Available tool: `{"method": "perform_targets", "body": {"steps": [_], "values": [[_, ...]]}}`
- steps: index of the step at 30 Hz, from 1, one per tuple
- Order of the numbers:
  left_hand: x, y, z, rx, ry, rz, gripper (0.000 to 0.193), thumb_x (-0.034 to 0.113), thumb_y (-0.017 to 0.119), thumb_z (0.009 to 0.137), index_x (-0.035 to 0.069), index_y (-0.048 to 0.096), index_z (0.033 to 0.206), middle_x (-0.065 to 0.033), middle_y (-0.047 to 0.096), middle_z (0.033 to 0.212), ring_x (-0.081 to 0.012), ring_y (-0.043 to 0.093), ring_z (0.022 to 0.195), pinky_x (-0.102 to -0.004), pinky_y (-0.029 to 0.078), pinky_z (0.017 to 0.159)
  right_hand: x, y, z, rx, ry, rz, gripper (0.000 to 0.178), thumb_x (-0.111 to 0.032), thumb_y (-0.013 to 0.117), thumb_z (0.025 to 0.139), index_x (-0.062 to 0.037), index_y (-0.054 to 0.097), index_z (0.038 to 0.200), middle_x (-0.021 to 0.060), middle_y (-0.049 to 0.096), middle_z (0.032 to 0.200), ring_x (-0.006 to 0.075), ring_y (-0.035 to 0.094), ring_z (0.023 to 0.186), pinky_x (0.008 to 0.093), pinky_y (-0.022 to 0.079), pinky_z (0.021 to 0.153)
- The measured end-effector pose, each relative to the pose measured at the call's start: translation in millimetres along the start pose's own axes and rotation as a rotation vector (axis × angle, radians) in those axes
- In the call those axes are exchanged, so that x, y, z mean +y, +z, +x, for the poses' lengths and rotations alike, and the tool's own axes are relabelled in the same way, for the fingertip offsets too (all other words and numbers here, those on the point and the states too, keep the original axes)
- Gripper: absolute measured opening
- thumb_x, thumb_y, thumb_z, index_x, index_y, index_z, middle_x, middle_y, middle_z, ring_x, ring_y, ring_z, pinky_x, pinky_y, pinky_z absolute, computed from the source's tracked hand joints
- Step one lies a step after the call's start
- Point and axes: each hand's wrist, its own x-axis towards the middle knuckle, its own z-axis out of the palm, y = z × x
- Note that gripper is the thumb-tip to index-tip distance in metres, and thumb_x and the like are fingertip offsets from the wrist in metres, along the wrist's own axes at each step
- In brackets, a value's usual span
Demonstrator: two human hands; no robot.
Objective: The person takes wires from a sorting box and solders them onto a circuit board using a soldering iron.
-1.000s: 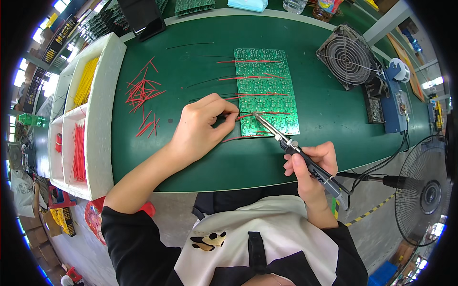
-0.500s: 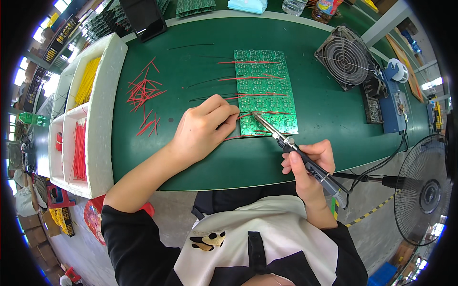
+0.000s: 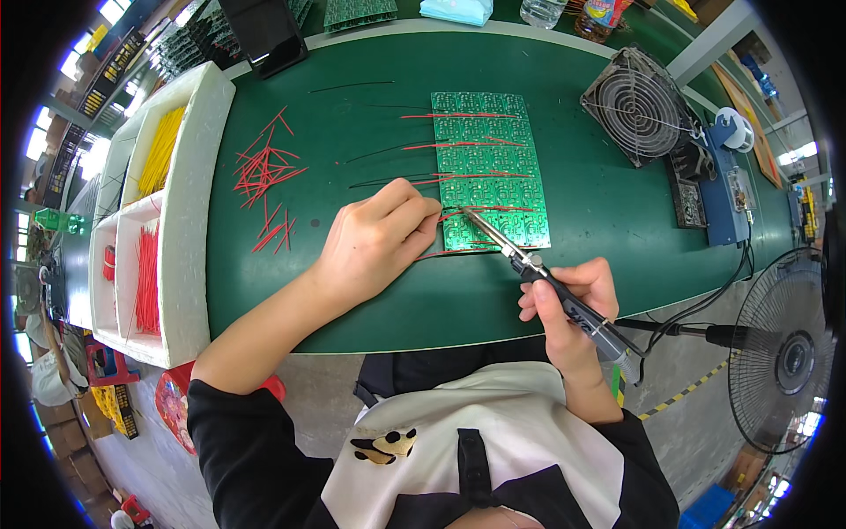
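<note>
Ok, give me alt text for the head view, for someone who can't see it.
A person's right hand holds a soldering iron with its tip on a green circuit board panel, while the left hand pinches a red wire at the board's lower left. Loose red wires lie on the green table beside white foam trays.

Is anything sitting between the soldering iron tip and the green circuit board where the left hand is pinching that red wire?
Nothing visible does. The soldering iron in the right hand already reaches the circuit board beside the left hand.
</note>
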Motion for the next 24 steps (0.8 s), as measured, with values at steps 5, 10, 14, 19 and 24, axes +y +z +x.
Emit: {"method": "perform_targets", "body": {"steps": [5,10,14,19,24], "values": [[0,1,0,0.009,0.012,-0.003,0.012,-0.004,0.064,0.068,0.002,0.061,0.079,-0.0067,0.054,0.072,-0.0188,0.058,0.057,-0.0275,0.049,0.05,2,-7,-8,0.039,-0.074,0.093,0.024,-0.001,0.06,0.08,0.0005,0.039,0.092,0.0157,0.06,0.078,0.0138,0.061,0.063,0.0236,0.052,0.053],[1,0,1,0.009,0.017,0.01,0.012,-0.004,0.064,0.068,0.002,0.061,0.079,-0.0068,0.055,0.072,-0.0192,0.057,0.057,-0.0275,0.048,0.049,-1,-21,-4,0.207,-0.338,0.112,0.025,-0.008,0.056,0.083,-0.0025,0.036,0.096,0.0128,0.058,0.067,0.0156,0.059,0.055,0.032,0.054,0.06],[2,-4,2,-0.004,0.026,0.066,0.012,-0.003,0.064,0.068,0.003,0.061,0.078,-0.0063,0.056,0.073,-0.02,0.057,0.056,-0.0283,0.048,0.048,-8,-46,19,0.465,-0.429,-0.117,0.018,-0.008,0.055,0.084,-0.0017,0.04,0.092,0.0121,0.058,0.063,0.0147,0.055,0.048,0.0297,0.051,0.058],[2,-22,7,-0.032,0.053,0.159,0.012,-0.003,0.063,0.068,0.003,0.06,0.077,-0.0058,0.056,0.074,-0.0209,0.057,0.057,-0.0295,0.048,0.048,0,-67,30,0.574,-0.271,-0.292,0.015,-0.006,0.058,0.083,-0.0003,0.044,0.087,0.0123,0.059,0.066,0.0137,0.056,0.048,0.0232,0.046,0.052],[-9,-59,16,-0.075,0.021,0.42,0.008,0.002,0.06,0.071,0.006,0.056,0.076,-0.0055,0.051,0.073,-0.0235,0.056,0.057,-0.032,0.046,0.049,2,-72,32,0.628,-0.244,-0.269,0.017,-0.007,0.06,0.083,-0.0002,0.045,0.087,0.0128,0.06,0.067,0.0146,0.057,0.05,0.022,0.044,0.048]]}}
